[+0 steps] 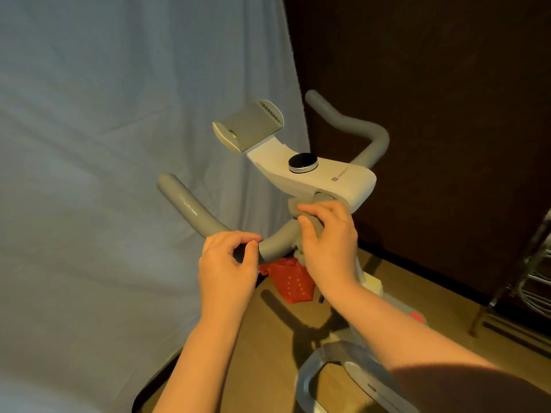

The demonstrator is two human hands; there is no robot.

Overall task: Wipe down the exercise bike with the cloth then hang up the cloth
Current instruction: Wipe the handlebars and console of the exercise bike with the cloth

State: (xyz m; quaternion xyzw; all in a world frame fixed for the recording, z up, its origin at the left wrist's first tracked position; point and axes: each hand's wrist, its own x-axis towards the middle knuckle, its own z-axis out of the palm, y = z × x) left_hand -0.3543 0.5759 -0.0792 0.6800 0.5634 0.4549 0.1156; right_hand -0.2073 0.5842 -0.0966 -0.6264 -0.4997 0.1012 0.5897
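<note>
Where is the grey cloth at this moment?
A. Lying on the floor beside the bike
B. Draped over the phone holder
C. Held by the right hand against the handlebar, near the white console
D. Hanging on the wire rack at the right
C: the right hand grips the grey cloth around the handlebar, just under the white console, while the left hand holds the bar beside it.

Open air above the left handlebar [190,208]; console [316,177] and phone holder [247,126] crowd the middle, curtain [89,144] close behind.
</note>
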